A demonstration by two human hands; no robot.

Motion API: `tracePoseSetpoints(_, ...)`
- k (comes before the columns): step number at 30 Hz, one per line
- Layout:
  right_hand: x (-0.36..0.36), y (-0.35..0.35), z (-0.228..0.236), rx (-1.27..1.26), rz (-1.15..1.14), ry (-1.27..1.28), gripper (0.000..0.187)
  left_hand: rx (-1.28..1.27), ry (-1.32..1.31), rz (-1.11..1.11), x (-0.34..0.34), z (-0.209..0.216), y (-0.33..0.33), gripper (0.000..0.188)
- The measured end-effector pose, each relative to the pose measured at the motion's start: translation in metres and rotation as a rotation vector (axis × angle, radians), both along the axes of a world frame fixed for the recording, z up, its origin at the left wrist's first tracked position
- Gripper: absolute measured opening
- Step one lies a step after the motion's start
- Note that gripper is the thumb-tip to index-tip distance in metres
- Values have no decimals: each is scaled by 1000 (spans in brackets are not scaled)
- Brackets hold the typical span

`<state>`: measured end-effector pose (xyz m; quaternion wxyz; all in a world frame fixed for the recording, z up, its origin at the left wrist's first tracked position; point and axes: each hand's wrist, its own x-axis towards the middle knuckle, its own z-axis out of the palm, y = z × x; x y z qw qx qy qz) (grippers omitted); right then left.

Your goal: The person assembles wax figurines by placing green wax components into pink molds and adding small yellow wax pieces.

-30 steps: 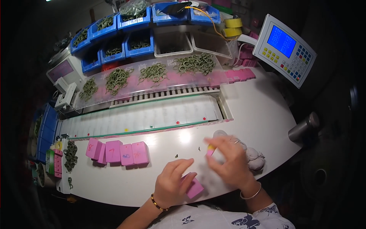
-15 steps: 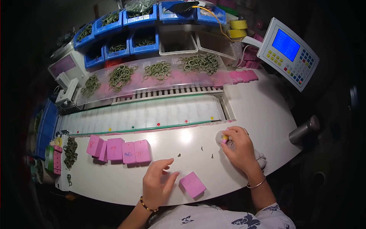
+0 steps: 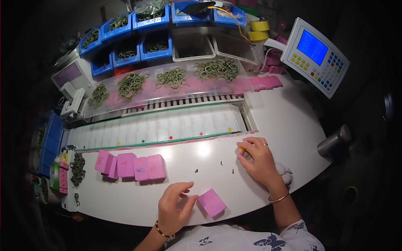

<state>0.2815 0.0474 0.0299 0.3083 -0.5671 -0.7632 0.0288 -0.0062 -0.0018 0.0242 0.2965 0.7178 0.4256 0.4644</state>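
My right hand (image 3: 260, 162) is over the right part of the white table, its thumb and fingers pinching a small pink-and-yellow piece (image 3: 241, 151) whose kind I cannot make out. Part of a pale round thing shows under those fingers. My left hand (image 3: 175, 206) holds nothing; its fingers are apart and curved. Just right of its thumb a pink block (image 3: 212, 203) lies flat near the table's front edge. Between the hands are three tiny dark metal-looking pieces: a left one (image 3: 196, 170), a middle one (image 3: 221, 163) and a right one (image 3: 233, 171).
Several pink blocks (image 3: 125, 165) stand in a row at the left. Behind them runs a long white segmented strip (image 3: 155, 125). Heaps of greenish rings (image 3: 171, 78) lie on a clear sheet, below blue bins (image 3: 156, 47). A keypad screen (image 3: 316, 56) and metal cylinder (image 3: 334, 141) are at right.
My right hand has shifted slightly left with the pink-and-yellow piece, and its fingers cover more of the pale round thing. My left hand has moved slightly down and right, nearer the pink block.
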Motion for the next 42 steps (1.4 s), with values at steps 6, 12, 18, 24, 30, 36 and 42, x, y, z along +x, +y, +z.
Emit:
tracePoseSetpoints(6,1,-9,7,-32,-93,59,31,9,5,-6,-4,0,-5,36)
tracePoseSetpoints(12,-1,-11,12,61,-105,137,27,-13,-14,-63,1,1,-7,35)
tracePoseSetpoints(18,-2,0,2,-15,-85,108,24,52,80,-281,4,4,-9,41)
tracePoseSetpoints(24,-4,-2,11,-80,-100,80,23,25,276,-389,14,-6,-15,47)
tracePoseSetpoints(30,-24,-22,12,-21,-101,319,48,-166,111,-210,17,-7,-18,50)
tracePoseSetpoints(36,-57,-56,11,-404,329,1014,63,-337,-91,-102,10,-11,-11,46)
tracePoseSetpoints(42,-85,-63,4,-160,370,685,59,-197,-6,-123,5,-14,-3,41)
